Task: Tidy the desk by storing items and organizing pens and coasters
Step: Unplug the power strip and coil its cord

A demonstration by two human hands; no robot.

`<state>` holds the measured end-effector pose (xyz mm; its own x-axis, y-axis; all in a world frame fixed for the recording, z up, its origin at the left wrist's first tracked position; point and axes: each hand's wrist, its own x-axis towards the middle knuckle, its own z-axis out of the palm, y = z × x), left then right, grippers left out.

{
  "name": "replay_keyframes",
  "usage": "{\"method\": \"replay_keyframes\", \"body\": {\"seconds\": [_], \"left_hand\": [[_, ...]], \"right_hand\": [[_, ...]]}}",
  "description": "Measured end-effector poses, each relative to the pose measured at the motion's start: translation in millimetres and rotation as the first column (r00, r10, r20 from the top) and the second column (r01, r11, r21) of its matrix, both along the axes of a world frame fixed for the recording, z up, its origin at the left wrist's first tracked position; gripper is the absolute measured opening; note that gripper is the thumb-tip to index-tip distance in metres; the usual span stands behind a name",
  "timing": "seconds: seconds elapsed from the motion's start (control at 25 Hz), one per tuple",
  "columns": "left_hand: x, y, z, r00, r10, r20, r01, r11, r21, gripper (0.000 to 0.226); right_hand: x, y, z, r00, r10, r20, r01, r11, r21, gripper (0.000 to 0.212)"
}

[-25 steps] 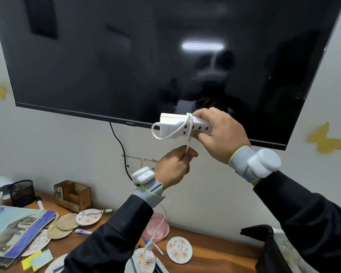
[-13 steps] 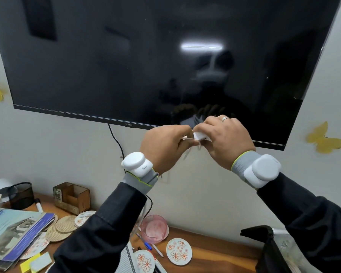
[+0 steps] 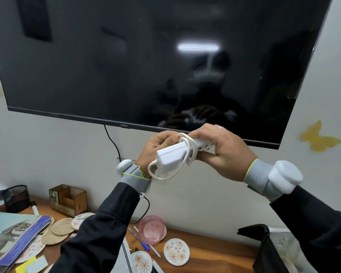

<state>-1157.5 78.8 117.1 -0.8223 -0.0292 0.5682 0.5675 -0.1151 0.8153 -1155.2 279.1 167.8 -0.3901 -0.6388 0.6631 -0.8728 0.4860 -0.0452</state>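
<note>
You have one view only, from the wide-angle camera on your head. It faces the wall and the dark television almost straight on, tipped a little downward, so the tabletop shows only along the bottom edge. The power strip sits close to the lens, just below the middle.
</note>
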Motion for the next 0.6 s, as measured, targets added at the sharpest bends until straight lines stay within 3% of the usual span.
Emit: {"method": "replay_keyframes", "body": {"seconds": [0.08, 0.16, 0.2, 0.28, 0.36, 0.4, 0.48, 0.6], "left_hand": [[-4, 10, -4, 0.971, 0.206, 0.121, -0.185, 0.969, -0.166, 0.031], [-5, 22, -13, 0.91, 0.336, 0.242, -0.216, 0.884, -0.414, 0.038], [-4, 28, -19, 0.912, 0.31, 0.268, -0.16, 0.872, -0.462, 0.04], [-1, 36, -33, 0.958, 0.187, 0.219, -0.086, 0.911, -0.403, 0.037], [3, 38, -43, 0.969, 0.216, 0.121, -0.139, 0.877, -0.46, 0.03], [5, 38, -45, 0.955, 0.292, 0.045, -0.216, 0.794, -0.569, 0.027], [7, 37, -44, 0.891, 0.426, -0.156, -0.382, 0.52, -0.764, 0.021], [19, 36, -33, 0.781, 0.49, -0.388, -0.551, 0.246, -0.797, 0.024]], "right_hand": [[2, -3, -2, 0.999, 0.013, 0.035, -0.012, 0.999, -0.042, 0.029], [2, -4, -3, 0.998, -0.016, 0.064, 0.021, 0.996, -0.088, 0.028], [1, -4, -4, 0.997, -0.044, 0.07, 0.051, 0.993, -0.109, 0.028], [-2, -3, -5, 0.99, -0.138, 0.024, 0.14, 0.983, -0.118, 0.028], [-6, -2, -6, 0.97, -0.24, -0.032, 0.236, 0.966, -0.104, 0.027], [-8, 0, -7, 0.959, -0.279, -0.045, 0.273, 0.957, -0.098, 0.027], [-13, 2, -10, 0.932, -0.346, -0.106, 0.339, 0.937, -0.081, 0.027], [-19, 6, -10, 0.859, -0.451, -0.244, 0.449, 0.891, -0.066, 0.025]]}}
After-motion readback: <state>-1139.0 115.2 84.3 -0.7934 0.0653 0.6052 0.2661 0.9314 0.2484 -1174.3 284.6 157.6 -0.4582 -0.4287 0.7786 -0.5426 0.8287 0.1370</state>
